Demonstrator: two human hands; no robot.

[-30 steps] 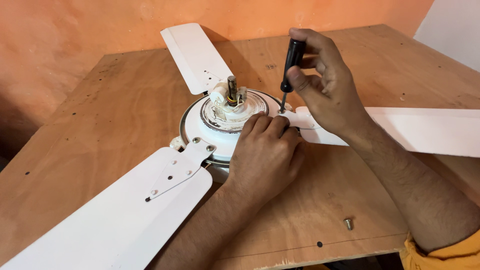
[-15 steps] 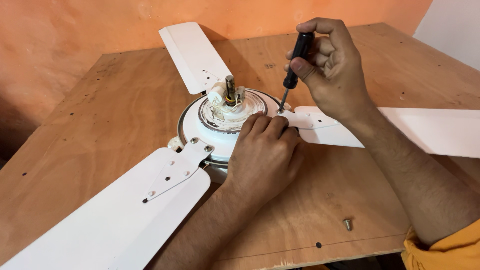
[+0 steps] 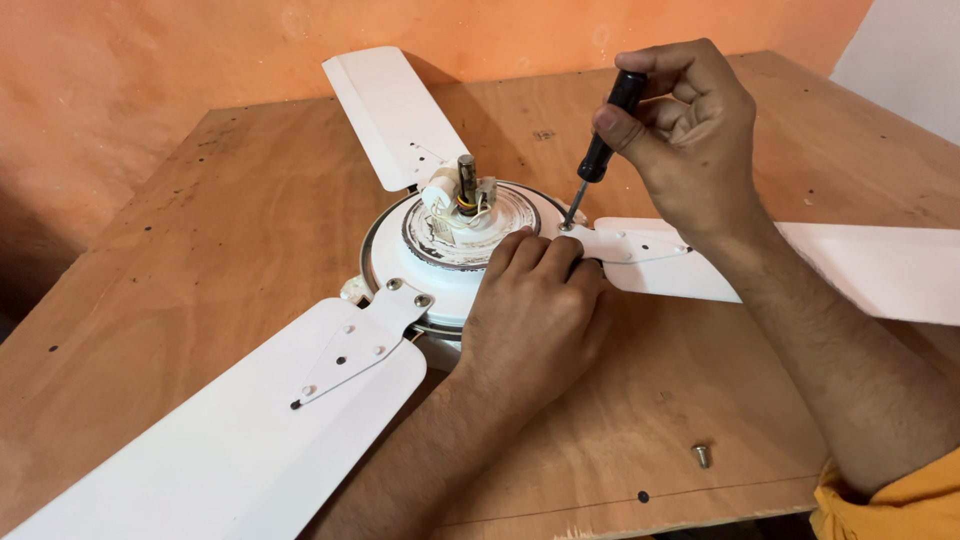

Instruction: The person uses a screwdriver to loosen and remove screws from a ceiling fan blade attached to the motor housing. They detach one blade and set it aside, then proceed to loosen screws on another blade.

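Right hand (image 3: 690, 140) drives black screwdriver (image 3: 600, 150) into white fan motor (image 3: 450, 265).

Loose screw (image 3: 702, 456) (on plywood table (image 3: 250, 230))

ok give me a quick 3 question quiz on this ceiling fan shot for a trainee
1. True or false: the left hand rests on the white motor housing of the ceiling fan.
2. What does the right hand hold? A) pliers B) a black-handled screwdriver C) a hammer
3. Where does the loose screw lie?

Key
1. True: its fingers lie on the housing beside the blade bracket.
2. B: its tip meets the bracket where the right-side blade joins the housing.
3. On the wooden table, near the front edge, beside the right forearm and apart from the fan.
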